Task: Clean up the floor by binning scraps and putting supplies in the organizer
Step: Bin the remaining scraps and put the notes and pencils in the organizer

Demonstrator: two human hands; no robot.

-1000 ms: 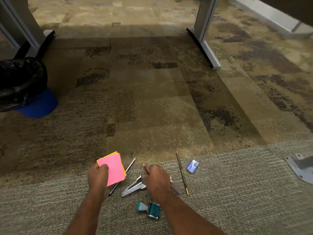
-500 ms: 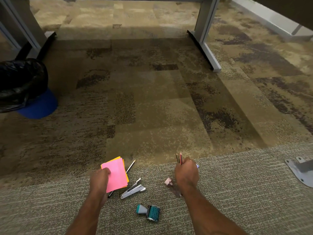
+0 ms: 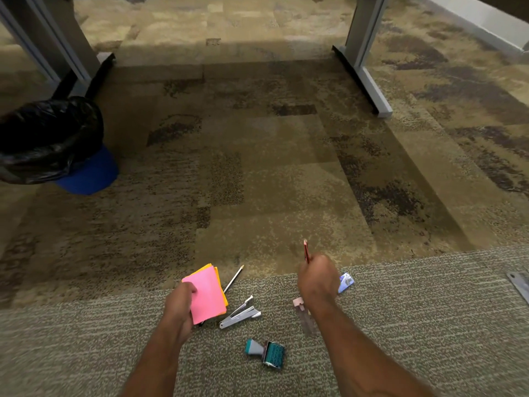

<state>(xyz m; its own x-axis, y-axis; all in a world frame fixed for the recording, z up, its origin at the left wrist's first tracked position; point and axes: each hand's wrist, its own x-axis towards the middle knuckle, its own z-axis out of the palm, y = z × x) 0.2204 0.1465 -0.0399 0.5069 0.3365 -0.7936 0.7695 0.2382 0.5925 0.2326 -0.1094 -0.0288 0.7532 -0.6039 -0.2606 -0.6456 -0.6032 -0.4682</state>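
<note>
My left hand (image 3: 179,306) grips a small stack of paper sheets (image 3: 206,295), pink on top with orange edges showing behind; I can make out 2 colours but cannot count the sheets. My right hand (image 3: 317,277) is clenched in a fist around a red pencil (image 3: 306,250) whose end sticks up above my knuckles; whether a second pencil sits with it I cannot tell.

On the carpet (image 3: 400,325) between my hands lies 1 silver stapler (image 3: 239,315), its top arm tilted open. Just beyond it, partly under the paper stack, lies 1 light-coloured pencil (image 3: 234,278), pointing away and to the right. Beside my right wrist sits 1 small pink eraser (image 3: 298,302) touching a blurred clear strip (image 3: 305,320) that I cannot identify. To the right of my fist, partly hidden by it, lies 1 small blue packet (image 3: 346,282). Nearer to me, between my forearms, 1 teal stamp (image 3: 266,352) lies on its side.

Well away on the left stands 1 blue bin (image 3: 91,174) lined with a black bag (image 3: 48,133). 2 grey worktop legs (image 3: 362,30) stand at the far side. No organizer is in view.
</note>
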